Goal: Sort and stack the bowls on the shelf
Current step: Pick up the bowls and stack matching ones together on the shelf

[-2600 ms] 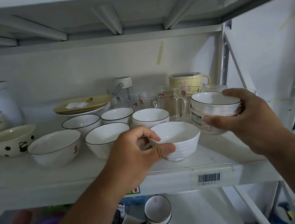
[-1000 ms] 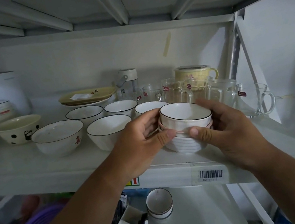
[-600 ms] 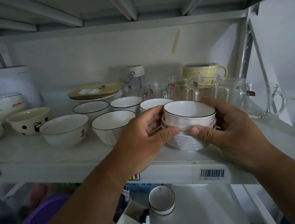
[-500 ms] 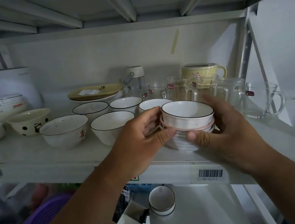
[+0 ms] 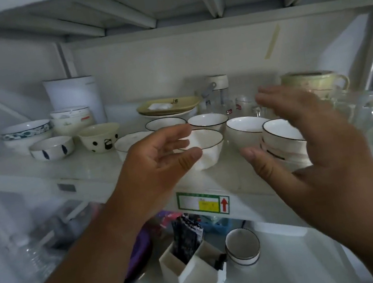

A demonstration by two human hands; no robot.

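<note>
Stack of bowls [image 5: 284,143] standing on the front right part of the shelf [image 5: 231,178], black-rimmed white bowl on top, pink-edged one under it, lowest part hidden behind the right hand [image 5: 316,144]; right hand raised just beside and partly before the stack, fingers [image 5: 279,98] straight and spread, thumb apart, holding nothing; whether the palm touches the stack, cannot tell; left hand [image 5: 158,168] level with it further left, fingers loosely bent and apart, thumb out, holding nothing, in front of a faceted white bowl [image 5: 206,148] with a dark rim; between that bowl and the stack, another white bowl [image 5: 246,133], close to the stack; half hidden behind the left hand, a wider bowl [image 5: 129,143]; behind these, two more dark-rimmed bowls [image 5: 208,121] side by side; further left, a cream bowl with black dots [image 5: 99,137], a low bowl with blue leaf marks [image 5: 52,151], then two taller stacks of patterned bowls [image 5: 27,135] near a white container [image 5: 74,96]; at the back, yellow plates [image 5: 168,106], a small white-capped bottle [image 5: 218,86], glass mugs [image 5: 368,111] to the right and a pale yellow lidded mug [image 5: 313,81]; below the shelf edge, a yellow and green label [image 5: 203,202] and, on the lower level, a small bowl pair [image 5: 242,246] beside a white box [image 5: 194,271].
</note>
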